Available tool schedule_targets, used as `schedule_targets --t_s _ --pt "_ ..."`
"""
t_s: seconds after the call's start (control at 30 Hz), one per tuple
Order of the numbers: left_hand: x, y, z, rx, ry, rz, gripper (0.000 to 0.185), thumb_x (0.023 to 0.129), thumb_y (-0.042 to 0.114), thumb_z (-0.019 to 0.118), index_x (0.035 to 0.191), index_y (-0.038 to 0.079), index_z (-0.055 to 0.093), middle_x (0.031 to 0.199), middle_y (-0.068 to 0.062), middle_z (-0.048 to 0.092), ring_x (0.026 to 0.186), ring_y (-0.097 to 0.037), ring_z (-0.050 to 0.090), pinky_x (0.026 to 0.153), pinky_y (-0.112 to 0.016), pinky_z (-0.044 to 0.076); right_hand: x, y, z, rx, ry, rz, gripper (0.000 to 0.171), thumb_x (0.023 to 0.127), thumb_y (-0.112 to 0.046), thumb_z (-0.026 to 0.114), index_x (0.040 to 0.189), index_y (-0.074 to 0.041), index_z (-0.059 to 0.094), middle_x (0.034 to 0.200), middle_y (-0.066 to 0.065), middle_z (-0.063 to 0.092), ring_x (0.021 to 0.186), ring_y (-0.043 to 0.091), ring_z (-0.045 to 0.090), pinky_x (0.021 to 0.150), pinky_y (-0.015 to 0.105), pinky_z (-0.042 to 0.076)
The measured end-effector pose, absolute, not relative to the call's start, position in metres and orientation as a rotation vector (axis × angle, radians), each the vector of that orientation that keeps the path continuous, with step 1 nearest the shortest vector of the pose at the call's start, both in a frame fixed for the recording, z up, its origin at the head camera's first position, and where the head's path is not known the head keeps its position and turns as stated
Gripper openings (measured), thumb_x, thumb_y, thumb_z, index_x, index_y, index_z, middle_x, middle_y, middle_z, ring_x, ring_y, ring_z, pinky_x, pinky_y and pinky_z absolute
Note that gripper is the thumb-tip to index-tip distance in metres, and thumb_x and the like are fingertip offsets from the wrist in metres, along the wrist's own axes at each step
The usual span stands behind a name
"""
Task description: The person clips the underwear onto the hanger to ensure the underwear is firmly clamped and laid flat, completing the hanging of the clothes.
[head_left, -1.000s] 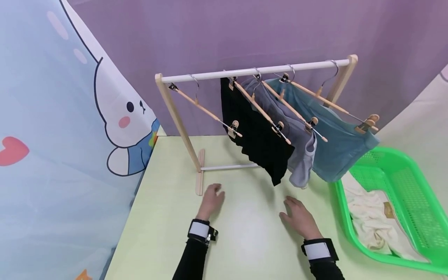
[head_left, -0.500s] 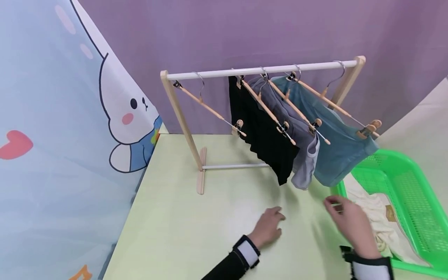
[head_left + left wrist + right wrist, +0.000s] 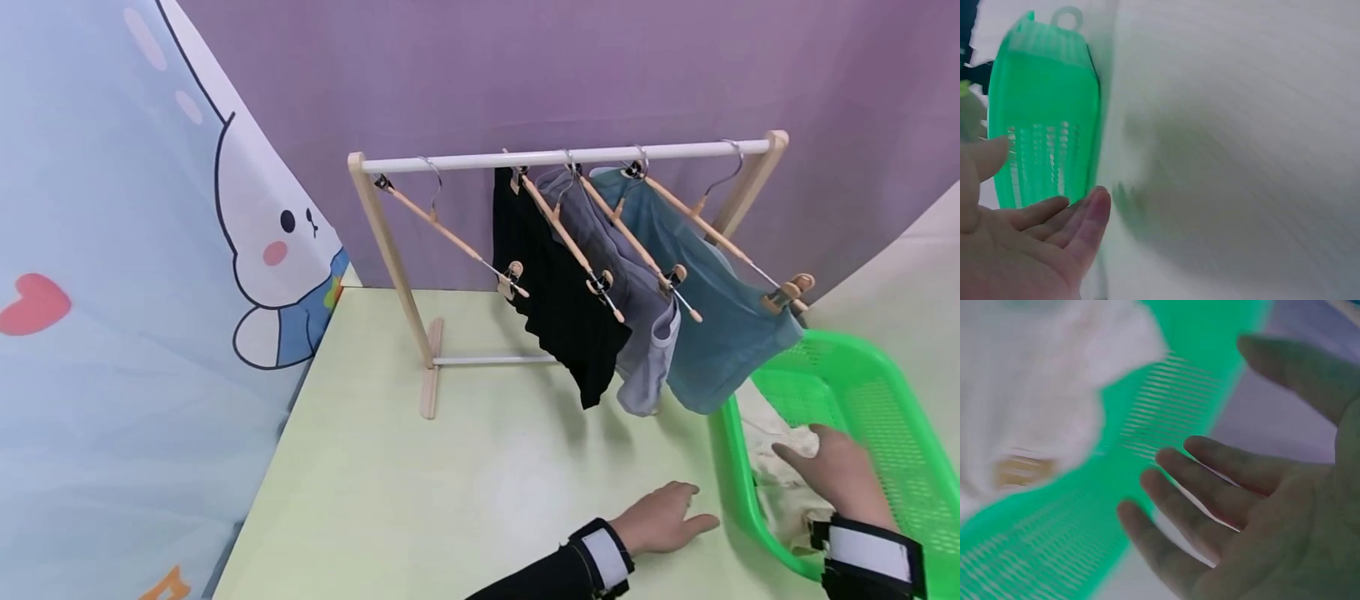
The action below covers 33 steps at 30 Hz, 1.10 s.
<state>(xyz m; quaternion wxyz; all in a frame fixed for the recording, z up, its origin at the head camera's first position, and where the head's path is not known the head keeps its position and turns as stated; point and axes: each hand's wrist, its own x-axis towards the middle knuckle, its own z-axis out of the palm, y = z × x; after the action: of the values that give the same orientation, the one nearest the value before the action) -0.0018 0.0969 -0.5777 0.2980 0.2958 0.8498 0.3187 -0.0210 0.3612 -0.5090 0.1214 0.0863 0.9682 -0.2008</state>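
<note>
My right hand (image 3: 840, 471) is over the green basket (image 3: 888, 392), just above a crumpled cream garment (image 3: 780, 442) inside it. In the right wrist view its fingers are spread and hold nothing; the cream garment (image 3: 1041, 387) with a tan patch lies apart from them. Left of the basket, my left hand (image 3: 660, 518) hovers over the table (image 3: 420, 500) with loosely extended fingers, nothing in them. The left wrist view puts this hand (image 3: 1041, 237) beside the basket's outer wall (image 3: 1047, 94).
A clothes rack (image 3: 465, 163) stands at the back. From it hang an unloaded clip hanger (image 3: 450, 235), a black garment (image 3: 558, 292), a grey garment (image 3: 648, 350) and blue-green shorts (image 3: 720, 317). A purple backdrop (image 3: 525, 67) is behind it.
Both hands have moved right. The right hand has gone from the bare table to above the cream garment in the basket; the left has followed to near the basket's left side.
</note>
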Motion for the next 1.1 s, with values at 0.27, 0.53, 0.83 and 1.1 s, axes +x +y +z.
schedule_targets --t_s 0.27,0.53,0.83,1.1 --pt "0.006 0.125 -0.564 0.62 2.109 1.092 0.053 0.106 0.048 0.04 0.147 0.015 0.045 0.14 0.004 0.056 0.116 -0.006 0.061 0.094 -0.022 0.049 -0.018 0.363 -0.555 0.144 2.693 -0.585 0.085 0.088 -0.038 0.071 0.128 0.029 0.036 0.125 0.052 0.041 0.111 0.068 0.044 0.086 0.066 0.046" --pt "0.01 0.14 -0.558 0.659 2.177 1.178 0.026 0.102 0.041 0.054 0.106 0.015 0.052 0.084 0.007 0.043 0.067 -0.004 0.044 0.057 -0.02 0.039 -0.021 0.362 -0.554 0.065 2.815 -0.609 0.035 0.094 -0.003 0.057 0.121 0.02 0.054 0.117 0.045 0.054 0.088 0.055 0.059 0.074 0.057 0.05" --pt "0.011 0.145 -0.557 0.554 2.197 1.266 0.025 0.098 0.035 0.063 0.109 0.013 0.054 0.077 0.009 0.048 0.061 -0.003 0.046 0.054 -0.019 0.041 -0.018 0.365 -0.535 0.129 2.916 -0.747 0.031 0.097 0.004 0.042 0.121 0.022 0.05 0.1 0.042 0.057 0.062 0.021 0.047 0.057 0.034 0.035" --pt "0.015 0.152 -0.554 0.467 2.218 1.281 0.028 0.095 0.032 0.068 0.112 0.013 0.057 0.074 0.01 0.06 0.061 0.001 0.053 0.059 -0.017 0.044 -0.015 0.358 -0.497 0.273 3.082 -0.878 0.026 0.103 -0.008 0.038 0.102 0.011 0.056 0.073 0.018 0.052 0.058 0.018 0.043 0.051 0.031 0.032"
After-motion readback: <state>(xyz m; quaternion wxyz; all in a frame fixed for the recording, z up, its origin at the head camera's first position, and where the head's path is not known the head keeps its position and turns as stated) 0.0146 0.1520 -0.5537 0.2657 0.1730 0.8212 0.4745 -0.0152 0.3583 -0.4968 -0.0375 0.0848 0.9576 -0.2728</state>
